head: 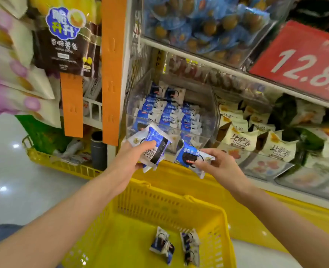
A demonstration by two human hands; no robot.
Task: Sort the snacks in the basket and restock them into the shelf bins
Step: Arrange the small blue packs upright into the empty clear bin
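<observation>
My left hand [129,157] grips a stack of blue-and-white cookie packets [152,146] just in front of the clear shelf bin [208,105]. My right hand [220,164] pinches one more blue-and-white packet [188,156] beside it, below the bin's front wall. The bin holds several rows of the same packets [167,111]. Below my arms sits the yellow basket [152,198], with a few blue-and-white packets [162,245] lying on its floor, some also at its right [190,248].
The neighbouring bin to the right holds white-and-brown snack packs [241,138] and green-and-white ones [314,136]. A red price sign [302,60] hangs above. A second yellow basket [63,163] stands on the floor at left, beside an orange shelf post [112,74].
</observation>
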